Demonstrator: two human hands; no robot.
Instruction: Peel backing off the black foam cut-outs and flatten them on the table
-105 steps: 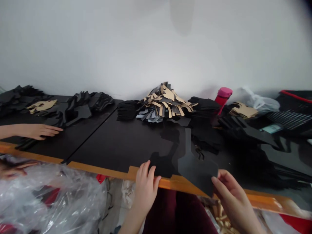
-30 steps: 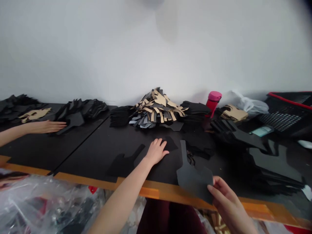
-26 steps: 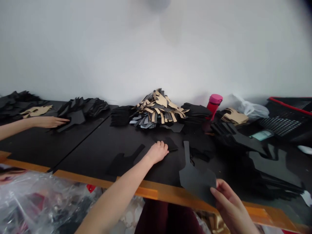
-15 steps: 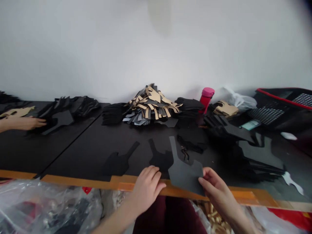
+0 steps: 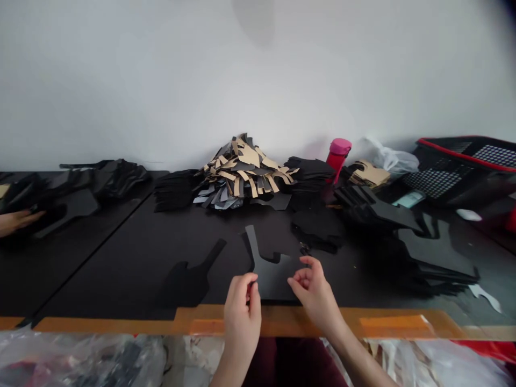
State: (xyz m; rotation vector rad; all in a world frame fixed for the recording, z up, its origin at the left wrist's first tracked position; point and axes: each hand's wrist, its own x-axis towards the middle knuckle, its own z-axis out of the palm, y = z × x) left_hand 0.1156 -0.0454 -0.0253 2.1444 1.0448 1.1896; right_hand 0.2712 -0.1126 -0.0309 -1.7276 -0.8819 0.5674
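A dark grey cut piece (image 5: 274,277) with a long narrow arm lies over a black piece near the table's front edge. At its left side is my left hand (image 5: 244,303), thumb and fingers pinched at the piece's edge. My right hand (image 5: 312,290) is by its right side, fingers curled, thumb and forefinger apart, with nothing seen between them. Another black piece (image 5: 191,277) of like shape lies flat to the left. Beyond the hands, a heap of tan and grey pieces (image 5: 245,166) stands between two black stacks (image 5: 173,191) (image 5: 308,172).
Grey and black pieces (image 5: 439,247) are piled at the right, near a red-rimmed black basket (image 5: 443,172). A pink-capped bottle (image 5: 337,156) and a white plastic bag (image 5: 395,160) stand at the back. Another person's hand (image 5: 20,221) is at far left, beside dark pieces.
The grey piece has moved left onto the black piece, and my right hand has gone left and loosened from it. My left hand has turned upright and closed at its edge. The view has shifted slightly.
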